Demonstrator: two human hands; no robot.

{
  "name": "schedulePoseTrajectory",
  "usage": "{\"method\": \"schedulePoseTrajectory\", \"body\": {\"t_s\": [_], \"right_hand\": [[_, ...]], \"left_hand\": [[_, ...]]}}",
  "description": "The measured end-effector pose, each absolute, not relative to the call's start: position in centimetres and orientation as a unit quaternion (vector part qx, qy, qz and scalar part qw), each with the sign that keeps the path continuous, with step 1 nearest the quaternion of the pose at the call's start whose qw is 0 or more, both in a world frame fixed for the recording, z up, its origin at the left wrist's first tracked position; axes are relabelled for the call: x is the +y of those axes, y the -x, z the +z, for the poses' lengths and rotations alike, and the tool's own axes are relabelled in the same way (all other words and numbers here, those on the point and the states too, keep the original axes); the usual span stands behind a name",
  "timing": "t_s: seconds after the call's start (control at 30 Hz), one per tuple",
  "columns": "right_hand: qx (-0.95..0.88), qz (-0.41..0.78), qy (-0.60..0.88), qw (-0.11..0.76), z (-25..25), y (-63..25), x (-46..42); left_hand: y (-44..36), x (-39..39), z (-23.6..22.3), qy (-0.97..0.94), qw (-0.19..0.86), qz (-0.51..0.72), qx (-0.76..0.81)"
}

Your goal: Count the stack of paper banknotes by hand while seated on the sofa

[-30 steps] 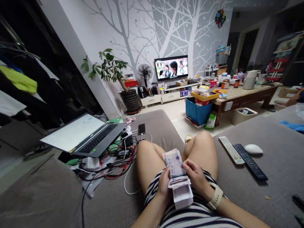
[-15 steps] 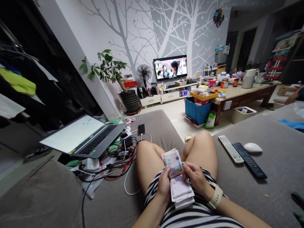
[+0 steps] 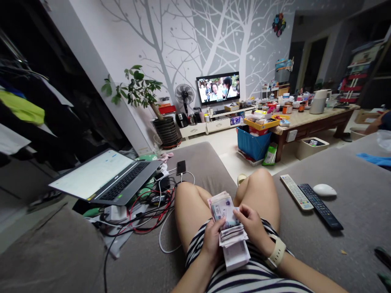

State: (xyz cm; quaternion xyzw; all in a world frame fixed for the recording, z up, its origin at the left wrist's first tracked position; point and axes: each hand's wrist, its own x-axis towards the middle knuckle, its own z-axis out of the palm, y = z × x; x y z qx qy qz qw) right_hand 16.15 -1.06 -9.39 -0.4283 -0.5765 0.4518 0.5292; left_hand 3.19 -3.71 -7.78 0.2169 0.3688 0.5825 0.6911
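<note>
A stack of banknotes (image 3: 222, 208) stands folded over in my lap, between my bare knees. My left hand (image 3: 211, 239) is wrapped round the stack's lower part from the left. My right hand (image 3: 251, 223), with a pale watch on its wrist, pinches the notes at the stack's right side, thumb on the top note. Folded-down notes (image 3: 235, 252) hang over my striped shorts below both hands.
An open laptop (image 3: 104, 177) sits left on the grey sofa above tangled cables (image 3: 143, 211) and a charging phone (image 3: 181, 167). Two remotes (image 3: 308, 198) and a white mouse (image 3: 324, 189) lie right. Ahead are a TV (image 3: 218, 87), a plant, a blue bin and a cluttered low table (image 3: 308, 118).
My right hand has kept flipping notes down off the upright stack: the fold of counted notes dropped, then the fingers came back up to the top note. The TV picture changed.
</note>
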Motion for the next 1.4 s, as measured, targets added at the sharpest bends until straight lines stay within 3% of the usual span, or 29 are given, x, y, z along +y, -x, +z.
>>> {"method": "schedulePoseTrajectory", "body": {"t_s": [0.43, 1.4], "right_hand": [[-0.576, 0.479, 0.375, 0.547, -8.2, -16.1, -1.8], [-0.576, 0.511, 0.355, 0.530, -7.9, -16.0, -2.4]], "left_hand": [[-3.1, -3.5, -7.1, -0.247, 0.616, 0.615, 0.427], [-3.1, -3.3, -7.9, -0.201, 0.653, 0.621, 0.383]]}}
